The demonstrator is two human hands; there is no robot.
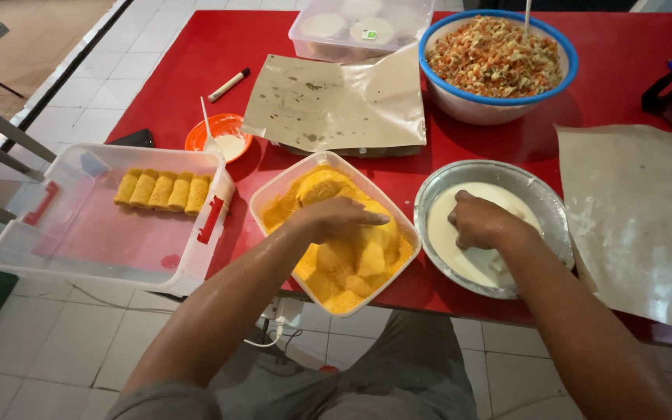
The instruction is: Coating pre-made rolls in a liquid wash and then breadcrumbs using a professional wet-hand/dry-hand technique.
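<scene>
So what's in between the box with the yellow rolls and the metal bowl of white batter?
The tub of yellow breadcrumbs sits between the clear box and metal bowl, with the left hand pressing into it, in the head view.

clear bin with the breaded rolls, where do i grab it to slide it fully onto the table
Probably grip the clear bin by its two short end walls at the red latches, one hand per end, coming from the near side. It overhangs the red table edge, and the rolls sit along the far wall, so keep it level.

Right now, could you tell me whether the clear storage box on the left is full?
Mostly empty: the storage box holds one row of five breaded rolls.
</scene>
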